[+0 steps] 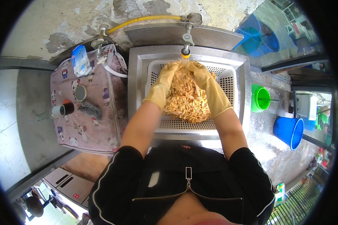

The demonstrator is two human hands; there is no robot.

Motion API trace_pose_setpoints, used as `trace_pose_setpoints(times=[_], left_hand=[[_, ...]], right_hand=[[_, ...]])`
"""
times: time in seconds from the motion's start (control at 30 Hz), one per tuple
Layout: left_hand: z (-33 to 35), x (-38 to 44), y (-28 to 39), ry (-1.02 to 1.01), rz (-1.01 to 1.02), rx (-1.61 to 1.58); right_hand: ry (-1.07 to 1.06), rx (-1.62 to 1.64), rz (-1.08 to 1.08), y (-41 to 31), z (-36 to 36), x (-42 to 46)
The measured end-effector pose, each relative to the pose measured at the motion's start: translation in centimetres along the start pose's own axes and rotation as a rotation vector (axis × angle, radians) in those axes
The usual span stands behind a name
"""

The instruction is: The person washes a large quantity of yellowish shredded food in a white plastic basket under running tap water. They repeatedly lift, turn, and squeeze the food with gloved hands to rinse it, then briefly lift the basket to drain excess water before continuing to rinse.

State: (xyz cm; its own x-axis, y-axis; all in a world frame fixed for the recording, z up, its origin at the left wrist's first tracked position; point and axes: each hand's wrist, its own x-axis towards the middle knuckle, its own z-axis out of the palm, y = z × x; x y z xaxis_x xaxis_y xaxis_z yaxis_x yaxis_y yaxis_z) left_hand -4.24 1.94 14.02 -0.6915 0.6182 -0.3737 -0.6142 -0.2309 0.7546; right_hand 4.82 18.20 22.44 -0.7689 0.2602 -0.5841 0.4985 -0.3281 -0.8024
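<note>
A white perforated plastic basket (186,130) sits in a stainless steel sink (245,84). Heaped in it are yellow-brown food strips (187,104), whose exact kind I cannot tell. Both hands wear pale yellow rubber gloves. At the far end of the heap, below the metal tap (187,40), my left hand (170,74) and my right hand (197,73) are side by side, gathered around some strips under the spout. Water seems to run between them. The fingertips are partly hidden by the strips and the gloves.
Left of the sink, a panda-patterned cloth cover (81,121) carries a blue-and-white packet (81,62), a grey scrubbing pad (90,109) and a glass bottle (49,112). A second tap (99,43) has a yellow hose (143,19). A green bucket (260,98) and a blue bucket (288,132) stand right.
</note>
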Motion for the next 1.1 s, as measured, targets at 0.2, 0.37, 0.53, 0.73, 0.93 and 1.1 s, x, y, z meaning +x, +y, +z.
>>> trace_pose_setpoints(times=[0.2, 0.37, 0.53, 0.73, 0.93, 1.1], left_hand=[[3.3, -2.7, 2.9, 0.028, -0.029, 0.421], [6.2, -4.2, 5.2, 0.111, 0.035, 0.922], [2.5, 0.3, 0.8, 0.284, 0.032, 0.758], [4.1, -0.8, 1.9, 0.404, 0.069, 0.865], [8.3, -4.0, 4.4, 0.259, 0.074, 0.908], [3.8, 0.1, 2.5, 0.310, 0.082, 0.138]], right_hand=[[0.076, -0.332, -0.091, 0.5, 0.7, 0.1], [0.217, -0.567, -0.179, 1.3, 1.3, 0.1], [0.266, -0.654, -0.232, 1.8, 1.8, 1.1], [0.083, -0.356, 0.003, 0.5, 1.7, 2.0], [0.243, -0.390, -0.147, 1.6, 1.3, 2.3], [0.144, -0.215, 0.180, -0.7, 0.3, 2.2]])
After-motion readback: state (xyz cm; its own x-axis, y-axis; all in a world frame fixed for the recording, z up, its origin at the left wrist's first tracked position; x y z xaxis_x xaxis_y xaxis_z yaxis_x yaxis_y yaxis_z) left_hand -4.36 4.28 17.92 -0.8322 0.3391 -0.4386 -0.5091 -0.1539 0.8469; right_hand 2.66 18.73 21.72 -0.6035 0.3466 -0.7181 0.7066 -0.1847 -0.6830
